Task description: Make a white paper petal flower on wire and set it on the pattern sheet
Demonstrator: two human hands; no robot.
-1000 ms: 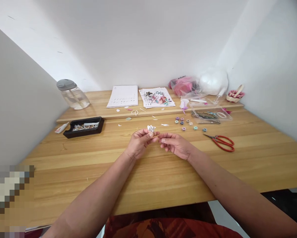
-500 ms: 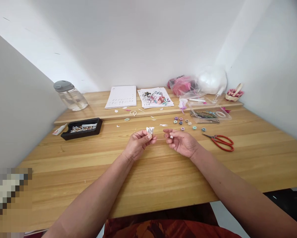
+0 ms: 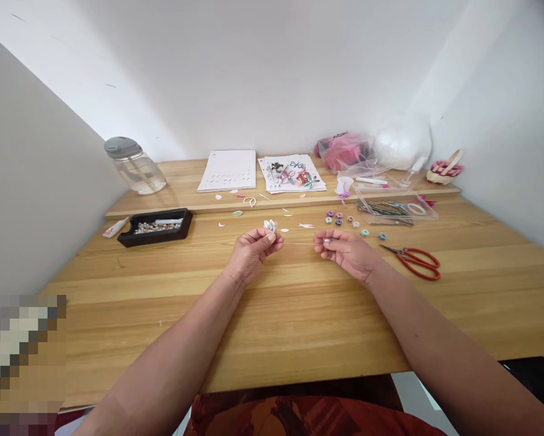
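My left hand [image 3: 250, 254] pinches a small white petalled flower [image 3: 270, 226] between thumb and fingers, its petals pointing up. A thin pale thread [image 3: 299, 244] stretches nearly level from there to my right hand [image 3: 352, 253]. That hand is closed around a small whitish bobbin [image 3: 327, 241], partly hidden by the fingers. On the table just beyond the hands lie white petal-shaped pieces [image 3: 305, 226]. Several coloured thread bobbins [image 3: 339, 222] sit past my right hand, and red-handled scissors [image 3: 419, 263] lie to its right.
A black tray of beads [image 3: 156, 229] stands at left, beside a glue tube [image 3: 116, 227]. On the raised shelf are a water bottle [image 3: 138, 169], paper sheets [image 3: 229, 169], plastic bags [image 3: 348, 151] and a small basket [image 3: 444, 172]. A clear box of tools [image 3: 428, 209] is at right.
My right hand has moved away from the left, and the thread between them shows longer. The bobbin is now more covered by the fingers. The whole view has shifted slightly.
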